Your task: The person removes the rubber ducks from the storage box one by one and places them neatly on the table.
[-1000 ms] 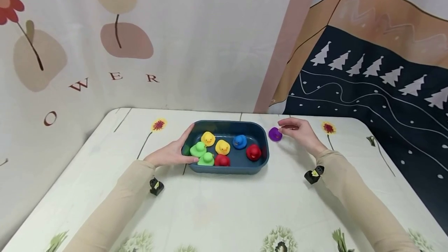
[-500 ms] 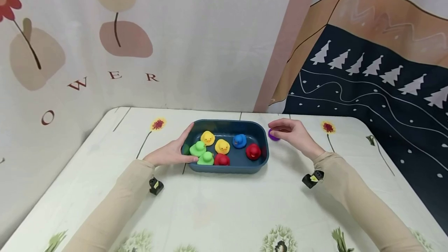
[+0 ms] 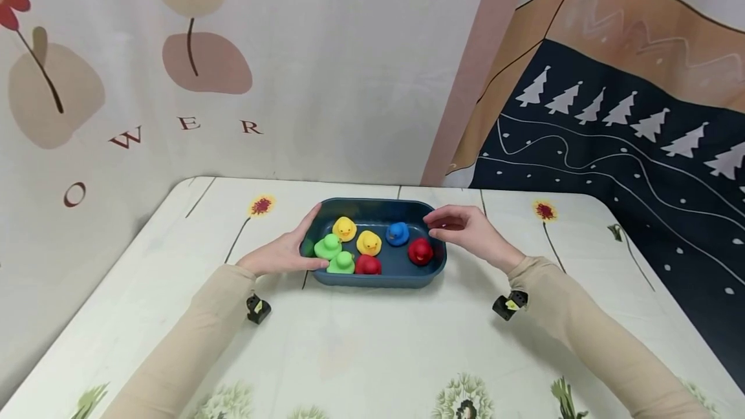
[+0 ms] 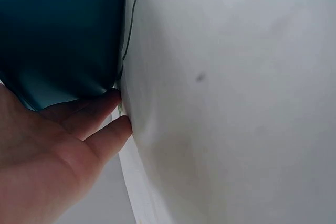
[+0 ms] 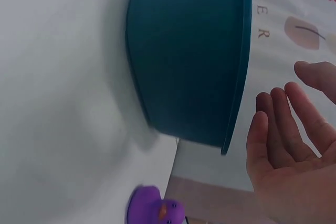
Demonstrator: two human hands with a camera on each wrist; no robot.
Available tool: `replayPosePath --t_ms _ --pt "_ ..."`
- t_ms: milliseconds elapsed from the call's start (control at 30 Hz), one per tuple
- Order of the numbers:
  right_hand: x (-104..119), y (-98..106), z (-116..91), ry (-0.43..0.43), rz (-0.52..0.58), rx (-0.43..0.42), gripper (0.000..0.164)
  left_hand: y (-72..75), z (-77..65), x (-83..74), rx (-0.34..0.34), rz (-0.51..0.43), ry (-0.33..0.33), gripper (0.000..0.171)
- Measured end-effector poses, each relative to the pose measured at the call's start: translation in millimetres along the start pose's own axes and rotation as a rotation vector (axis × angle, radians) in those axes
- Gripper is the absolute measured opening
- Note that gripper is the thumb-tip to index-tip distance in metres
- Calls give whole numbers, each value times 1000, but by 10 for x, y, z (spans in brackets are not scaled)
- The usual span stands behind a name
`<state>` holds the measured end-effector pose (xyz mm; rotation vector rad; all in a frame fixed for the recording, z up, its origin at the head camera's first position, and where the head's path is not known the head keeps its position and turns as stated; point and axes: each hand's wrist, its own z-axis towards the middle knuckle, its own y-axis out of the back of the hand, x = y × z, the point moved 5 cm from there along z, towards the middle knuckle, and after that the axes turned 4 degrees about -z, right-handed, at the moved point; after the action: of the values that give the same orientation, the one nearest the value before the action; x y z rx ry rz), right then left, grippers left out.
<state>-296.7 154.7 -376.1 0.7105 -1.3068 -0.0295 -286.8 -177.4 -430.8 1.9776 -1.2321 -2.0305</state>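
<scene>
Right hand [image 3: 473, 235] has shifted left, thumb apart from fingers; left hand [image 3: 279, 255] grips the bin [image 3: 372, 280].

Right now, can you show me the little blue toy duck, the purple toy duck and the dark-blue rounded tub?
Blue toy duck [image 3: 398, 234]: head view, its visible middle.
Purple toy duck [image 5: 144, 206]: right wrist view, its body.
Dark-blue rounded tub [image 3: 375, 281]: head view, its near outer wall.

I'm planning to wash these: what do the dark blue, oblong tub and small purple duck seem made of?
The dark blue, oblong tub: probably hard plastic, smooth with a soft sheen, judging by its thin moulded rim and faint highlights. The small purple toy duck: likely rubber or soft vinyl, smooth and fairly matte, from its rounded form; firmness can't be seen.
</scene>
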Motion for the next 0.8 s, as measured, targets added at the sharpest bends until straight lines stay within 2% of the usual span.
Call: replayPosePath --t_ms 233,567,800 --pt "58 -160 16 10 36 45 29 -2 -1 -4 1 -4 -1 112" --pt "118 -473 29 97 47 152 26 -8 -12 -18 6 -32 -7 112" --pt "199 -591 54 141 54 206 24 3 -16 -29 -4 -18 -15 111"
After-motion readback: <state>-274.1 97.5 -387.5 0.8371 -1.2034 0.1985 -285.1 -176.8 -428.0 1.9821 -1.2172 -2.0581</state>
